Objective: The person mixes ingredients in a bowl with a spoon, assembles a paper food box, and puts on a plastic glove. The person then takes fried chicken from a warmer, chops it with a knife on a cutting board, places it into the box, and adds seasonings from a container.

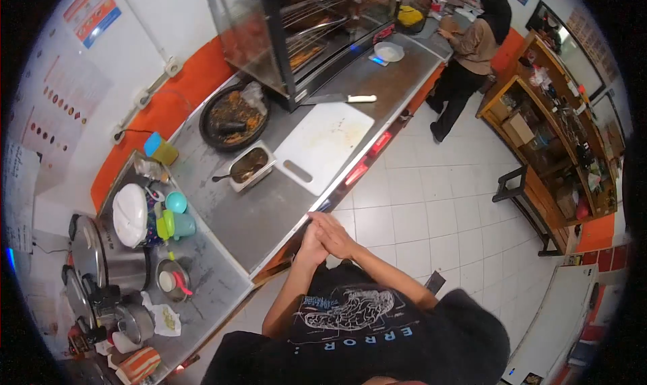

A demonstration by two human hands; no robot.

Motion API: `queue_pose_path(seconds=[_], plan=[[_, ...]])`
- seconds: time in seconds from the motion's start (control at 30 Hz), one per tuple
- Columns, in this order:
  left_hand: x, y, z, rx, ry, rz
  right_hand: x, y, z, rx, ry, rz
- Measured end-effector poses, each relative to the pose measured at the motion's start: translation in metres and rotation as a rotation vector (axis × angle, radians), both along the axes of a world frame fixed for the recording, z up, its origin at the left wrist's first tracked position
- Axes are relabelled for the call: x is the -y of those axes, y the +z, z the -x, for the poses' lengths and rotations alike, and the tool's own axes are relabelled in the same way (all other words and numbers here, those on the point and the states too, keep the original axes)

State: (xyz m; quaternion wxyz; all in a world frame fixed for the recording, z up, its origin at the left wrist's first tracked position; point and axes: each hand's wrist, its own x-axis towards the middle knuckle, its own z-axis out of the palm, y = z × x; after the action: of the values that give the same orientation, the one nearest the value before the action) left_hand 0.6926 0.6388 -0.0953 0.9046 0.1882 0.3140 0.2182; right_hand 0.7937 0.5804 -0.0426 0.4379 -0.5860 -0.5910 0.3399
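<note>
In front of my body, at the counter's front edge, my left hand (pixel 310 249) and my right hand (pixel 335 237) are pressed together, the right one lying over the left. Both are closed against each other, and no object shows in them. Nearest to them on the counter is a white cutting board (pixel 330 142) with a handle slot and brown stains. Beyond it lies a knife (pixel 360 98) with a white handle. Left of the board stands a metal container (pixel 252 167) with dark contents and a spoon. A black stone mortar (pixel 210 139) holds a reddish-brown paste and a pestle (pixel 231 127).
A glass display cabinet (pixel 269 48) stands behind the board. A white bowl (pixel 389 52) rests on a scale. Metal pots (pixel 128 263) and plastic cups (pixel 180 224) crowd the left counter. Another person (pixel 475 48) works at the far end. Wooden shelves (pixel 539 129) line the right wall.
</note>
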Motion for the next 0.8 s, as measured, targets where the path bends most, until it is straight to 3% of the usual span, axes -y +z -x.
queue_pose_path(seconds=[0.03,0.07,0.13,0.17,0.2,0.27,0.3,0.33,0.4,0.47,0.6,0.67,0.77,0.8], plan=[[-0.002,0.022,-0.013,0.064,-0.193,0.071,0.011,-0.03,-0.023,0.096,-0.032,0.102],[0.013,0.037,-0.025,0.061,-0.203,0.067,0.02,-0.062,-0.041,0.183,-0.065,0.206],[0.051,0.052,-0.052,-0.412,-0.079,-0.368,0.049,-0.123,-0.067,0.045,-0.201,0.291],[0.056,0.031,-0.059,-0.188,-0.159,-0.955,0.055,-0.128,-0.073,-0.079,-0.322,0.373],[0.064,0.01,-0.068,-0.187,-0.17,-0.96,0.057,-0.134,-0.079,-0.086,-0.331,0.369],[0.072,0.035,-0.096,-0.382,-0.42,-1.832,0.06,-0.107,-0.09,-1.582,-0.436,0.4],[0.063,0.012,-0.108,-0.479,-0.688,-1.865,0.066,-0.036,-0.094,-1.759,0.048,0.051],[0.053,0.005,-0.117,-0.479,-0.687,-1.864,0.067,-0.052,-0.105,-1.759,0.048,0.052],[0.018,-0.005,-0.138,-0.931,-0.936,-2.058,0.072,-0.096,-0.136,-2.004,-0.326,0.097],[-0.032,-0.039,-0.168,-0.959,-0.725,-2.021,0.089,-0.096,-0.17,-1.873,-0.291,0.091],[-0.132,0.026,-0.249,-0.659,-0.313,-1.674,0.114,-0.141,-0.249,-1.539,-0.932,0.27],[-0.185,0.065,-0.307,-0.746,-0.234,-1.58,0.126,-0.183,-0.287,-1.422,-1.209,0.405],[-0.278,0.09,-0.403,-0.93,0.035,-1.654,0.149,-0.222,-0.335,-1.215,-1.255,0.586],[-0.308,0.104,-0.434,-1.04,0.09,-1.661,0.155,-0.231,-0.348,-1.01,-1.198,0.801]])
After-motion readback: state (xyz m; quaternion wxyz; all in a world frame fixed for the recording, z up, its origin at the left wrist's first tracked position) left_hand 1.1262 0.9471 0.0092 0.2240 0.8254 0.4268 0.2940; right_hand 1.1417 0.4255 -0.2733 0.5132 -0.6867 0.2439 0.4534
